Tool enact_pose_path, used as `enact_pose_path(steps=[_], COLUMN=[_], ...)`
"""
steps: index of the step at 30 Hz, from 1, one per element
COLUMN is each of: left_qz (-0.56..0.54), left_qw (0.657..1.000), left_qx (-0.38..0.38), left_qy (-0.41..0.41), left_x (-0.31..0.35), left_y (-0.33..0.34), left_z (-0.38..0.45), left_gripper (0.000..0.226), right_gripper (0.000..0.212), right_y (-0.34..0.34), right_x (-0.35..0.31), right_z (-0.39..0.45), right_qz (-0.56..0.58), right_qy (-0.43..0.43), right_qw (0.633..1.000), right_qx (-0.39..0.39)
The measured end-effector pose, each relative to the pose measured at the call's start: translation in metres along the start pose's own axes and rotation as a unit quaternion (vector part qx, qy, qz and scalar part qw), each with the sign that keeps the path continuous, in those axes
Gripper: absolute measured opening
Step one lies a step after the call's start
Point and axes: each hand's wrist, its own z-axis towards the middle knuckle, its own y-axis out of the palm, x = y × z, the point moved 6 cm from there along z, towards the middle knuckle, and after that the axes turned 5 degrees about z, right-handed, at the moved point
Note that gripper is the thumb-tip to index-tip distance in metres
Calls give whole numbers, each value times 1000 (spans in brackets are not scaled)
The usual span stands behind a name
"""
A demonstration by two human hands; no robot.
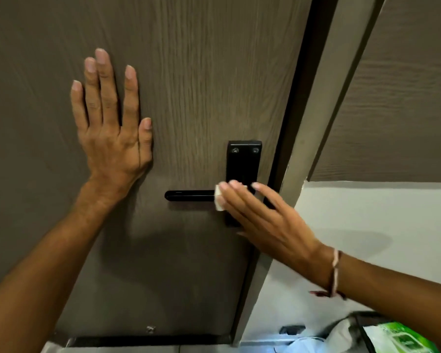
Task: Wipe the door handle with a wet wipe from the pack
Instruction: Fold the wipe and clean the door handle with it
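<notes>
Fingers of the right hand [262, 215] are pressing a white wipe [219, 198] onto the black door handle [189, 195]. The left hand [112, 123] is lying flat and spread on the door [201, 72] at ten o'clock from the handle. The green pack [402, 338] is sitting at five o'clock.

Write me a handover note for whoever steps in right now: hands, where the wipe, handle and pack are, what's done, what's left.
Left hand: open, flat against the door, bracing it; holds nothing.
Right hand: presses the folded wet wipe under its fingers onto the door handle, where the lever meets the black backplate.
Wipe pack: green, lower right, below the right forearm.
Done: wipe is out of the pack and on the handle.
Left: the lever's free end toward the left looks uncovered; whether it was already wiped cannot be told. Run the wipe along it, then over the plate.
</notes>
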Motion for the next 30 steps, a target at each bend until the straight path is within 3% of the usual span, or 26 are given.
enact_pose_path(steps=[6, 10, 15, 19, 25, 30], left_qz=[20, 7, 10, 7, 4, -3], left_qw=[1000, 1000, 1000, 1000, 999, 999], left_qx=[-20, -8, 8, 0, 7, 9], left_qy=[-7, -6, -20, -27, -40, -42], left_x=[4, 3, 5, 7, 6, 7], left_y=[-4, -7, -6, 0, 2, 2], left_z=[1, 2, -1, -9, -15, -17], left_gripper=[62, 61, 63, 64, 63, 63], right_gripper=[109, 99, 93, 95, 93, 101], right_y=[4, 4, 8, 17, 14, 16], right_x=[-11, -25, -6, -16, -29, -2], right_z=[3, 17, -7, -21, 4, -25], right_qz=[101, 91, 183, 186, 176, 183], right_qy=[36, 39, 136, 163, 105, 169], right_qw=[994, 995, 971, 966, 974, 965], right_qx=[5, 21, 70, 69, 98, 81])
